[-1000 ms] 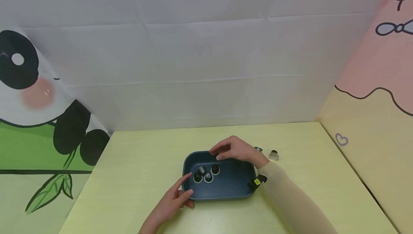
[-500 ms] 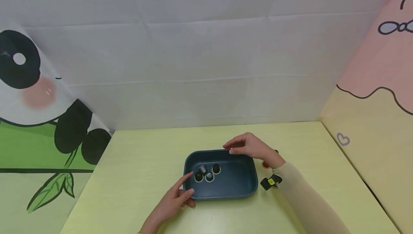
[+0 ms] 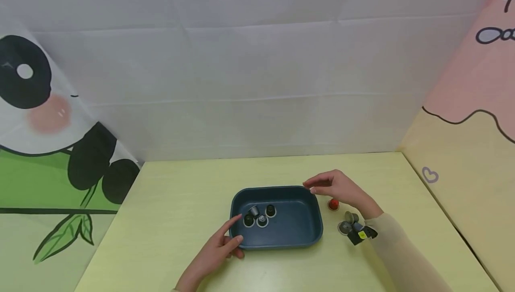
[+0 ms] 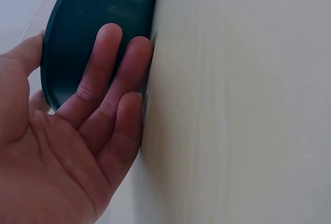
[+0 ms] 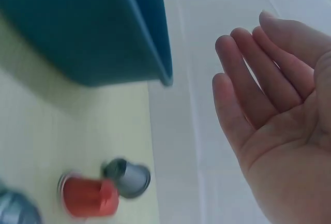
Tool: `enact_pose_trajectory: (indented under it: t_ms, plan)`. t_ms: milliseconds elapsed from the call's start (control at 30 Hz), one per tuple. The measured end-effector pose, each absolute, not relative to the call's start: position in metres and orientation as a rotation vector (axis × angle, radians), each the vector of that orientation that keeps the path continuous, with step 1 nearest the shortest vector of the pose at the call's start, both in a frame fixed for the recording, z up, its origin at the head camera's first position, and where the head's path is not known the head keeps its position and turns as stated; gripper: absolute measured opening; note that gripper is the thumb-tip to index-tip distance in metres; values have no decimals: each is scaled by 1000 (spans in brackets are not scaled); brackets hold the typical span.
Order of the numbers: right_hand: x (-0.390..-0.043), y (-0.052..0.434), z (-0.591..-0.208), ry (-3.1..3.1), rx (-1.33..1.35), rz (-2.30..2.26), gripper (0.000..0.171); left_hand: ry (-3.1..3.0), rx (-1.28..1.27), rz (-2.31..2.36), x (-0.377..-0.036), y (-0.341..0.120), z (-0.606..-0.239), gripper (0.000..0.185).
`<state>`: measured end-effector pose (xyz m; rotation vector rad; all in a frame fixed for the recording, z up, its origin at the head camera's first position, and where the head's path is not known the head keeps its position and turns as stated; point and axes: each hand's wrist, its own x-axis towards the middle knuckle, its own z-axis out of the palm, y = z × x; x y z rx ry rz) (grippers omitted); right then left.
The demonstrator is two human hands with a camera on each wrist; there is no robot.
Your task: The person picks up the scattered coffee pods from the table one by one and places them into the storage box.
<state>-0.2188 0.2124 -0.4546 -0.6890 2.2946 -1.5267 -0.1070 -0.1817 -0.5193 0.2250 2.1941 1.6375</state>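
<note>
My left hand (image 3: 220,243) touches the left front corner of a dark blue tray (image 3: 281,241), its index finger lying over the rim. The left wrist view shows the other fingers (image 4: 111,79) loosely extended against the tray's outer wall. Inside the tray, toward its left, are several coffee capsules: dark ones (image 3: 270,210) stand upright, a grey one (image 3: 254,211) tilts against them. Over the tray's right back corner hovers my right hand (image 3: 342,188), fingers extended and holding nothing. Just beyond that corner, a red coffee capsule (image 3: 333,204) sits on the table.
More grey capsules (image 3: 344,227) stand right of the tray, partly behind the camera (image 3: 358,235) on my right wrist. The right wrist view has a grey capsule (image 5: 129,178) lying next to the red one. A white cloth wall (image 3: 257,104) closes the table's back.
My right hand has moved right, from above the tray to past its back right corner, uncovering the red and grey capsules. The left hand and the capsules in the tray stay put.
</note>
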Motion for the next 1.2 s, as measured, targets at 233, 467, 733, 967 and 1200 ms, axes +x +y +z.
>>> enact_pose_trajectory:
  t_ms: [233, 467, 733, 967, 1200]
  plan:
    - [-209, 237, -463, 2349, -683, -1523, 30, 2200, 231, 1638, -107, -181, -519, 61]
    - [-198, 257, -472, 2336, -605, -1547, 31, 2197, 235, 1642, -107, -181, -520, 61]
    - [-183, 283, -479, 2411, -544, -1523, 30, 2209, 224, 1633, -106, -181, -519, 61]
    - [-160, 308, -483, 2430, -485, -1547, 32, 2214, 239, 1634, -107, -181, -521, 61]
    - [-141, 321, -493, 2482, -438, -1491, 29, 2226, 220, 1623, -105, -182, -520, 61]
